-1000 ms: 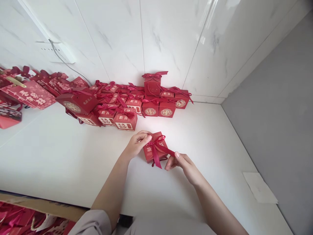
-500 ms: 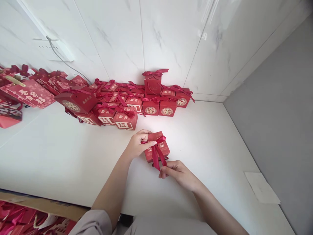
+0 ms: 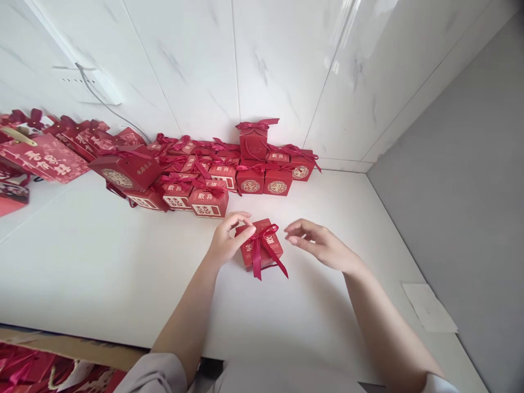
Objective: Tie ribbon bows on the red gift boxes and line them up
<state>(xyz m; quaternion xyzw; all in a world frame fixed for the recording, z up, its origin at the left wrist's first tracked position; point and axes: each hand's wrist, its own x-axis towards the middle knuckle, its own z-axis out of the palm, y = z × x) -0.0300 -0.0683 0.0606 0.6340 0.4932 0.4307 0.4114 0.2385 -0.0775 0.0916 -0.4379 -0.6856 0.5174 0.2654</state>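
Note:
A small red box point(image 3: 266, 254) with a dark red ribbon bow point(image 3: 266, 238) on top rests on the white table point(image 3: 123, 267), two ribbon tails hanging toward me. My left hand point(image 3: 229, 237) is at the box's left edge, thumb and fingers apart, its thumb tip by the bow's left loop. Whether the thumb touches the ribbon is hard to tell. To the right of the box, my right hand point(image 3: 321, 243) hovers with nothing in it, thumb and fingers slightly apart.
Several red boxes with ribbons point(image 3: 207, 199) stand in rows along the marble wall. Red gift bags point(image 3: 53, 155) are at the far left. An open carton point(image 3: 73, 349) of red items sits lower left. A white paper point(image 3: 429, 307) lies at the right edge.
My right hand has let go of the ribbon tail and moved up and right of the box. The ribbon tails now spread apart. My left hand has loosened and opened at the box's left side.

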